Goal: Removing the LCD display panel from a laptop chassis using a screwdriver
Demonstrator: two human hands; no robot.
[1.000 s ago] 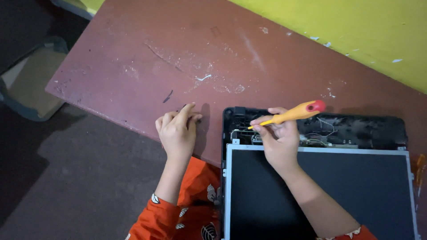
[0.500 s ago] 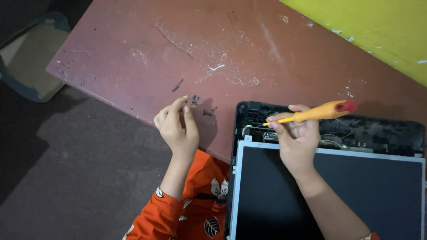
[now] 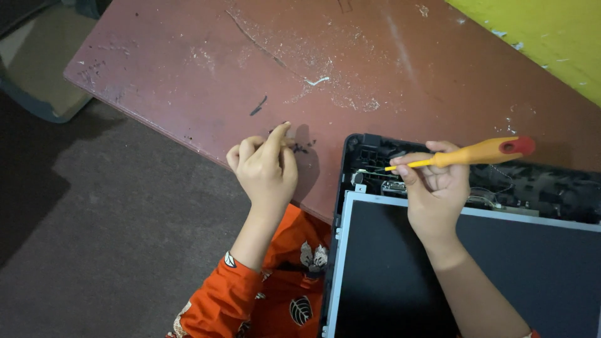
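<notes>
Since half a second ago my left hand [image 3: 266, 168] has slid up the worn maroon counter [image 3: 188, 69], and its fingertips, pinched together, now touch a few tiny dark screws [image 3: 299, 148] just left of the opened black laptop shell [image 3: 369, 159]. My right hand [image 3: 435, 188] is clamped on the orange-handled, red-capped screwdriver [image 3: 479, 152], which lies nearly level with its long axis running left to right and its thin tip pointing left into the shell's exposed hinge corner. The grey-framed dark screen panel [image 3: 400, 275] lies flat just below that hand, so the right hand is the nearer one to the laptop.
</notes>
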